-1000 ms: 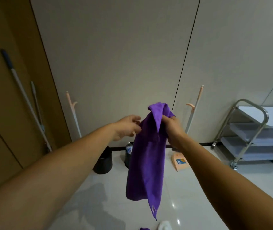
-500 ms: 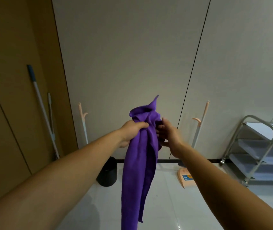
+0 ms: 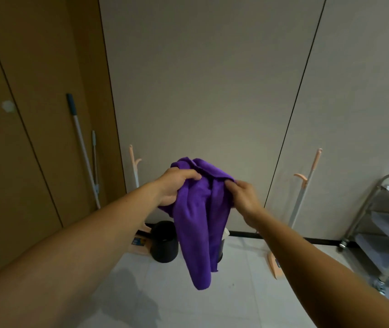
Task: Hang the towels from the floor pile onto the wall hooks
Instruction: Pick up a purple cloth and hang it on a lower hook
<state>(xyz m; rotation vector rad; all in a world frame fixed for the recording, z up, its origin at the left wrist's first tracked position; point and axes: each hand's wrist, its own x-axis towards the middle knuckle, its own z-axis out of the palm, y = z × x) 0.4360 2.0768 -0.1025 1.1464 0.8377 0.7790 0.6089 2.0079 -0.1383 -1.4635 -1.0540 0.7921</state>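
- One purple towel [image 3: 200, 221], soft and fleecy, hangs bunched in long folds in mid-air before the pale wall.
- Left grip [image 3: 177, 185] curls round its top; right grip [image 3: 243, 197] pinches the other edge.
- Behind: one round black bin [image 3: 164, 245], two slim peach poles [image 3: 134, 174], one steel cart [image 3: 378, 221].

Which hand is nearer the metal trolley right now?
Right. The right hand pinches the purple towel on the side toward the metal trolley; the left hand grips it across the bunched cloth, farther away.
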